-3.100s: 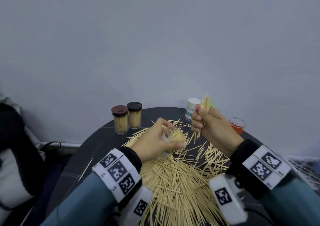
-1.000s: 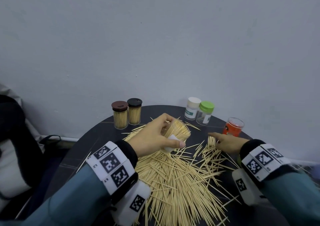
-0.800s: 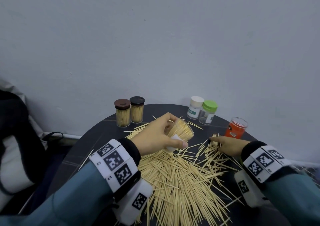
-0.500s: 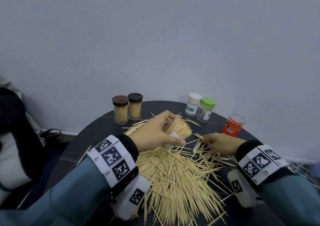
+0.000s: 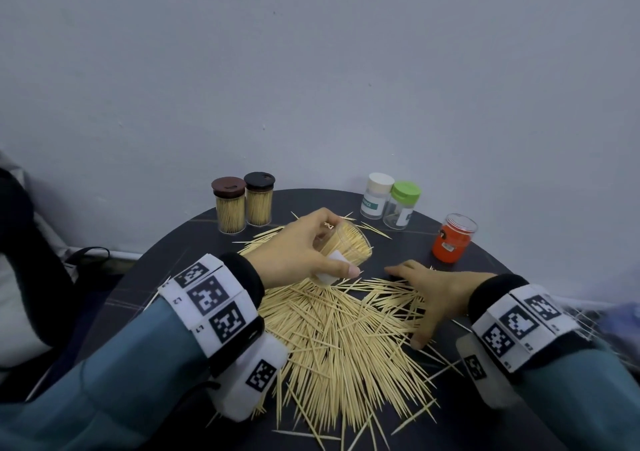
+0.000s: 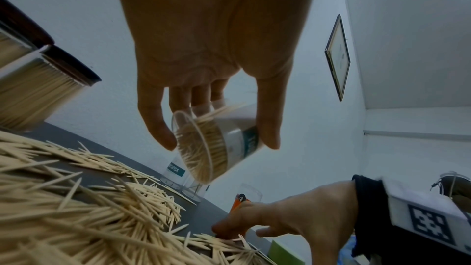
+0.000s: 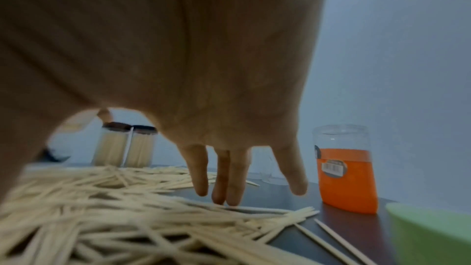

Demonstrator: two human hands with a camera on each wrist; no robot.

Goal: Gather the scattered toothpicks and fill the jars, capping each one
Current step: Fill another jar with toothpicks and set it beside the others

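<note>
My left hand (image 5: pixel 304 253) grips a clear open jar (image 5: pixel 346 248) packed with toothpicks, tilted with its mouth toward the right, above the pile; in the left wrist view the jar (image 6: pixel 216 144) sits between thumb and fingers of the left hand (image 6: pixel 216 88). A large heap of loose toothpicks (image 5: pixel 339 339) covers the dark round table (image 5: pixel 145 277). My right hand (image 5: pixel 422 294) lies flat with spread straight fingers on the heap's right side; in the right wrist view its fingertips (image 7: pixel 224 198) touch the toothpicks (image 7: pixel 114 209).
Two filled, capped jars (image 5: pixel 242 204) stand at the back left. A white-capped jar (image 5: pixel 375 196) and a green-capped jar (image 5: pixel 401 204) stand at the back. An uncapped orange-labelled jar (image 5: pixel 452 239) stands at the right. A green object (image 7: pixel 430 229) lies by my right wrist.
My right hand dropped from holding a bunch of toothpicks at the jar down onto the pile, then slid left and spread flat. The left hand kept the jar tilted in place.
</note>
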